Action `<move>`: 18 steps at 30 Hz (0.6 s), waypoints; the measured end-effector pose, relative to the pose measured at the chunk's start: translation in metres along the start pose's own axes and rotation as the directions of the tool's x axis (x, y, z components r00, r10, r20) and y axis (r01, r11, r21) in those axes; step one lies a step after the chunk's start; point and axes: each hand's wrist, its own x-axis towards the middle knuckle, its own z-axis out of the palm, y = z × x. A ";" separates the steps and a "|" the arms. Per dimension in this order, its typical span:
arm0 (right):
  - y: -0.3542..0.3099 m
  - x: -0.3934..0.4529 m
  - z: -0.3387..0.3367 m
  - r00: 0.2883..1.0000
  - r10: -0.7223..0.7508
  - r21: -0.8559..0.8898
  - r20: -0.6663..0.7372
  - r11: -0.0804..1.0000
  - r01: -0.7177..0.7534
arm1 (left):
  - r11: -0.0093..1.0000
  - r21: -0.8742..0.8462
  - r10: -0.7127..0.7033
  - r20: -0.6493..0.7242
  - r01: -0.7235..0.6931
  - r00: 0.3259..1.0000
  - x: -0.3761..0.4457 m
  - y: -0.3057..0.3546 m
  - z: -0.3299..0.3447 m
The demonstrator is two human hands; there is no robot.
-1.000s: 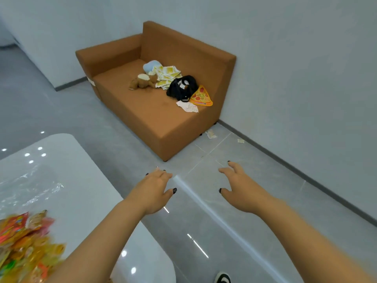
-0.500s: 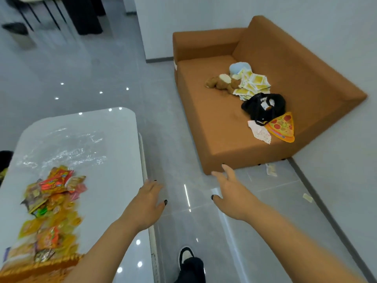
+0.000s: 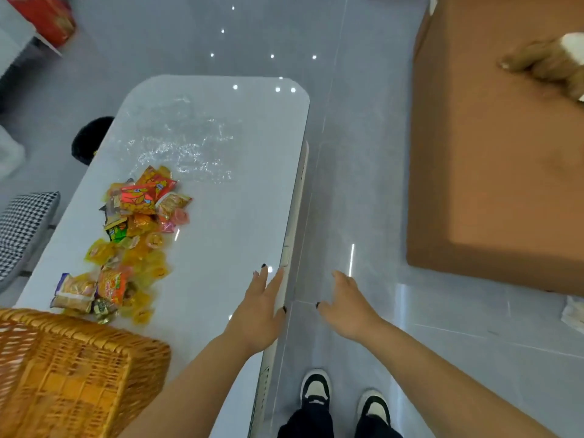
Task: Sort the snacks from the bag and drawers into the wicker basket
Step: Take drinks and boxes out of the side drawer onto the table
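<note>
Snacks point(image 3: 132, 245) (beside wicker basket point(image 3: 72, 371)) now centred in view.

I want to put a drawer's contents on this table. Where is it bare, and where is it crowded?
Bare top runs along the right edge of the white table, between the snack pile and the left hand. The far end holds a clear plastic bag. The near left corner is crowded by the wicker basket.

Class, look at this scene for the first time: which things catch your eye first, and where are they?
A bright heap of snack packets lies on the white table's left side, just beyond a wicker basket at the near corner. Two empty hands reach forward, left hand over the table's edge, right hand above the floor.
</note>
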 end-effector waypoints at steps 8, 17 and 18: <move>0.038 0.116 0.033 0.994 -0.072 -0.229 0.087 0.969 0.090 | 0.943 0.329 0.015 -0.175 0.045 0.984 0.106 -0.052 0.056; 0.044 0.205 0.064 0.976 -0.124 -0.371 0.180 0.910 0.184 | 0.941 0.302 -0.008 -0.430 0.151 0.903 0.151 -0.104 0.094; 0.040 0.215 0.066 0.970 -0.139 -0.392 0.201 0.896 0.210 | 0.943 0.300 -0.002 -0.433 0.146 0.902 0.151 -0.106 0.095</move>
